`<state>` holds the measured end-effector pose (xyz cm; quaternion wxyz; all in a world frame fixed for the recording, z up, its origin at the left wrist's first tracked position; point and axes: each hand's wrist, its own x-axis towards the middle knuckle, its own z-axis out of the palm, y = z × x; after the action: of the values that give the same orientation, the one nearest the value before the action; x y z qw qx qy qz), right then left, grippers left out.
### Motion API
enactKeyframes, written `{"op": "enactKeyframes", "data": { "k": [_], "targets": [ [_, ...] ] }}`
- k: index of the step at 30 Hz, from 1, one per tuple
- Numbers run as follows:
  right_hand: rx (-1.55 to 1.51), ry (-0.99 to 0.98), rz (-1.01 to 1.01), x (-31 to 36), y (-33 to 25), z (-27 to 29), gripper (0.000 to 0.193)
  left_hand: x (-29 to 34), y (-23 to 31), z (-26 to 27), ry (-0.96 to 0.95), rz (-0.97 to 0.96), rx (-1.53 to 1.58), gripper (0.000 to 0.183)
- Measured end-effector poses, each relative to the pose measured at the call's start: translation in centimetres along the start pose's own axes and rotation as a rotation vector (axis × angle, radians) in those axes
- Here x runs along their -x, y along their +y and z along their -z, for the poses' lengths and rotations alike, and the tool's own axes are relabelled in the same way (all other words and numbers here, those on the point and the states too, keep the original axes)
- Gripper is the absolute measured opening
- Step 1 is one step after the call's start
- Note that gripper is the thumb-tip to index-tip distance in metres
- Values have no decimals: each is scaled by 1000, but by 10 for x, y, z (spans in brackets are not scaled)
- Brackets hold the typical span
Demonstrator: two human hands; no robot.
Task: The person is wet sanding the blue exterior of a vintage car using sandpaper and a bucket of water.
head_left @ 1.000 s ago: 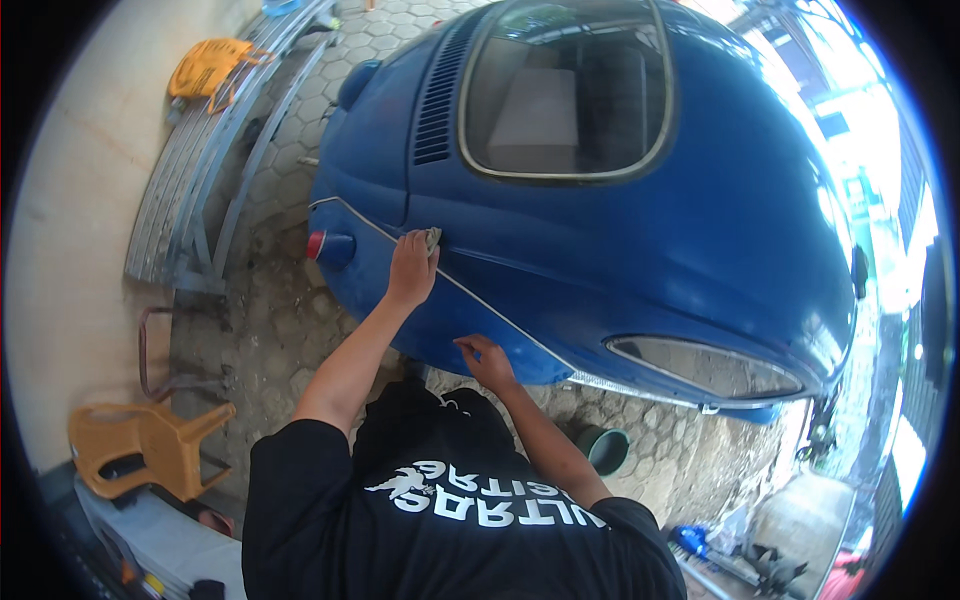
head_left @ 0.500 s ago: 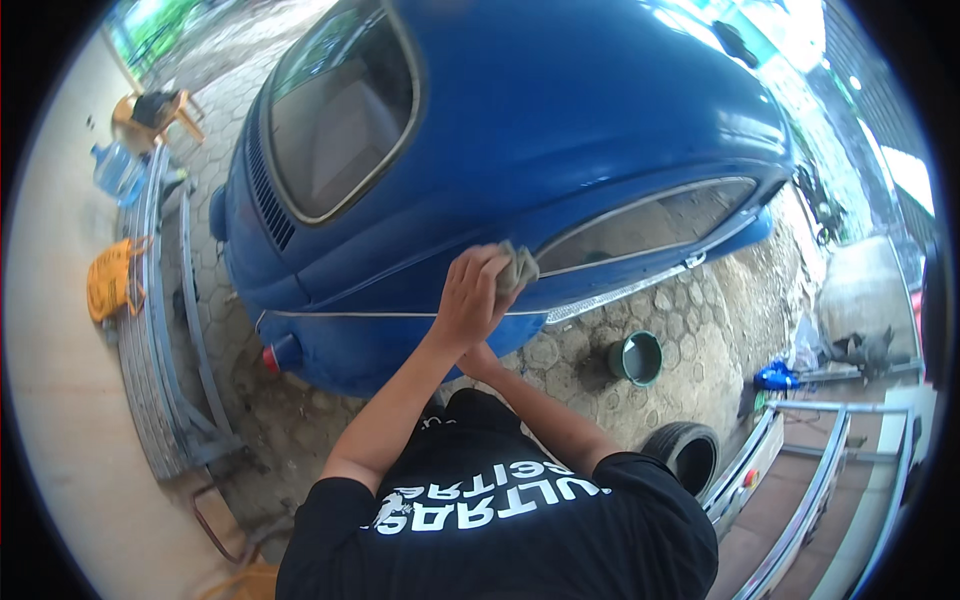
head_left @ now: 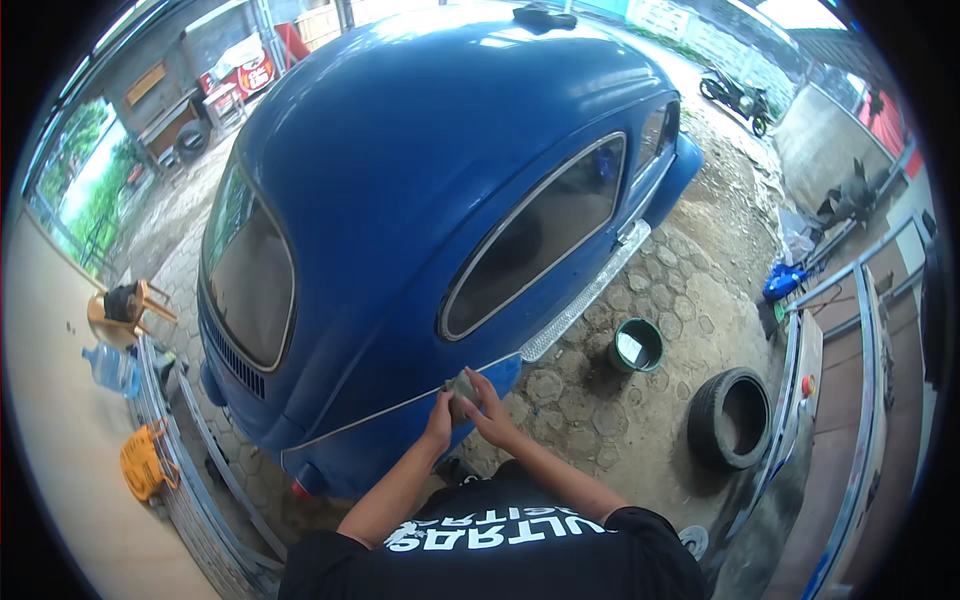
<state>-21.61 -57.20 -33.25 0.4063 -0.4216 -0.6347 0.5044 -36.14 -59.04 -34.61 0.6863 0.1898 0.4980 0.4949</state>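
Observation:
My left hand (head_left: 440, 416) and my right hand (head_left: 488, 412) are brought together around a crumpled grey-green cloth (head_left: 461, 391). The fingers of both are closed on it. Right behind them is the rear fender (head_left: 400, 445) of a blue rounded car (head_left: 400, 200); whether the cloth touches the paint cannot be made out. A thin pale trim line crosses the body just above the fender. Higher up sits the oval side window (head_left: 540, 235) in its bright frame.
To the right, a dark green bucket (head_left: 637, 346) of liquid stands on the paving. Beyond it lies a tyre (head_left: 729, 418), near metal frames (head_left: 865, 350). Along the left wall are metal rails (head_left: 190, 450), an orange bag (head_left: 147, 463), a water jug (head_left: 112, 370) and a chair (head_left: 130, 308).
My left hand has come down off the car's side with the cloth, and my right hand has joined it there. My view has tilted up, showing more of the car and yard.

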Motion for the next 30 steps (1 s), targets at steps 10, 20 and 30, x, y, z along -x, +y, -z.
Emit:
{"op": "enactKeyframes", "data": {
  "k": [10,20,30],
  "targets": [
    [301,197,-116,39,34,46,65,-19,-41,-17,-217,182,93,38],
    [-110,182,-275,46,51,122,84,-35,-59,-85,-182,142,-244,51],
    [-626,179,-455,-14,57,219,67,-82,-80,-154,-67,67,-208,60]
  ]
}}
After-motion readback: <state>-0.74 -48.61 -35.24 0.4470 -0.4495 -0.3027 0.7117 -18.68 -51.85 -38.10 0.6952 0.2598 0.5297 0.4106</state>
